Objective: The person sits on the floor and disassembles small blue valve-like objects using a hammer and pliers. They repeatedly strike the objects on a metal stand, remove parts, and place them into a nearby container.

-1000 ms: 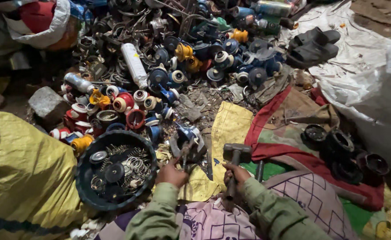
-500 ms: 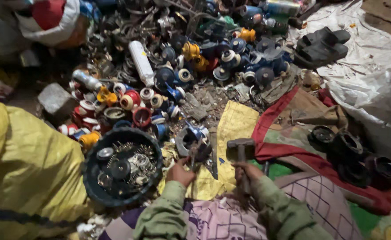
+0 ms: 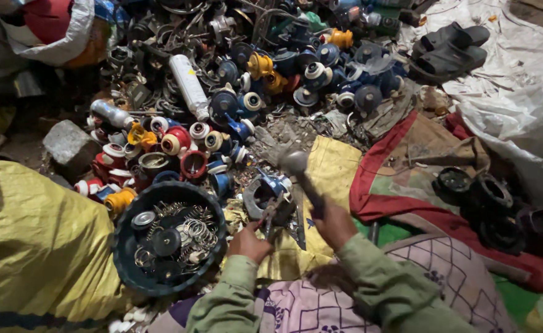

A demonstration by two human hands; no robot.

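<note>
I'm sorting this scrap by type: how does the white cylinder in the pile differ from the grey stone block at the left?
The white cylinder is long, round and smooth; the grey stone block is squat, angular and rough. The cylinder lies slanted on top of the heaped parts, while the block sits at the pile's left edge on the ground. Both lie beyond the hands, untouched.

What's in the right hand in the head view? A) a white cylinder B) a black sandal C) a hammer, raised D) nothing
C: the right hand grips a hammer by its handle, head lifted above the yellow cloth, while the left hand steadies a metal part beside the round black basin.
</note>
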